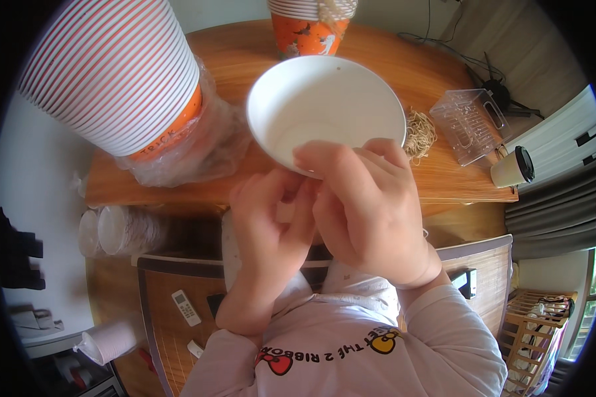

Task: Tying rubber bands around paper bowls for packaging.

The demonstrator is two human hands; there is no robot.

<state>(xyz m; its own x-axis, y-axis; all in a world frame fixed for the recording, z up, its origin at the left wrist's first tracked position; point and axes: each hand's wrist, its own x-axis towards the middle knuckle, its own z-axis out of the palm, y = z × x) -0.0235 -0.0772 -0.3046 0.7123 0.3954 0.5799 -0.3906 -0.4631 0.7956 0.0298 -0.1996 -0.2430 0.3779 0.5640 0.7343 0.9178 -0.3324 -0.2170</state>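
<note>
Fingers of our left hand [271,212] and right hand [364,205] pinch the cup [324,109] rim; squeezing harder could crease it, or it slips toward the cup stack [112,73].

plain white paper cup [324,106], red-and-white striped cup stack [109,69] with an orange band, orange printed cup [308,33], warm brown wooden table [404,66], pale pink sleeves [444,344]

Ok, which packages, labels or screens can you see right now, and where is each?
Plastic bag: clear, crumpled, around the base of the big striped cup stack, upper left.
Clear plastic box: rectangular, on the table's right side.
Remote control: small, white, with a little display, lower left.
Orange printed cup stack: top centre, behind the white paper cup.
</note>
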